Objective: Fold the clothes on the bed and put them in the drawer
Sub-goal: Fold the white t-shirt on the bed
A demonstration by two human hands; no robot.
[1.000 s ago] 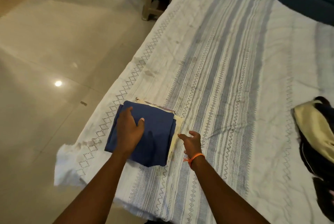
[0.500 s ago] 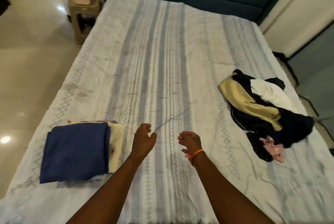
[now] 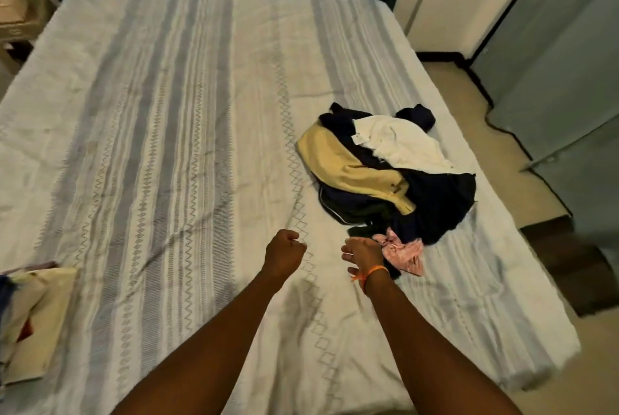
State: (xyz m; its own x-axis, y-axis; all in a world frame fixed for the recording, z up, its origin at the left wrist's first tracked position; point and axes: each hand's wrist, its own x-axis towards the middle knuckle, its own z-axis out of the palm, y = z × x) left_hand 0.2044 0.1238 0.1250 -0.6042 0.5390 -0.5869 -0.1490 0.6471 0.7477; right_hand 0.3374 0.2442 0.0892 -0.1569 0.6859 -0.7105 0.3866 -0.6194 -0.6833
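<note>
The fingers of the left hand (image 3: 284, 249) are curled into a loose fist with nothing held, hovering above the bed (image 3: 167, 146). The fingers of the right hand (image 3: 363, 252) are spread slightly apart and relaxed, empty, just beside the pink garment (image 3: 403, 252) at the near edge of the pile of clothes (image 3: 385, 173).

The step in hand is judged to be the picking of the next piece to fold. The pink garment lies nearest the right hand and outermost in the pile, so it would be taken most easily; it should be lifted clear so that the dark clothes (image 3: 438, 203) touching it are not dragged along, then spread flat on the bare sheet left of the pile. Further into the pile a yellow garment (image 3: 338, 163) and a white garment (image 3: 402, 143) are tangled with the dark ones.

Well to the left of the pile, at the bed's near edge, a stack of folded clothes (image 3: 37, 314) is partly seen. Beyond the pile, off the bed's right side, grey doors (image 3: 552, 79) stand. No drawer can be made out.
</note>
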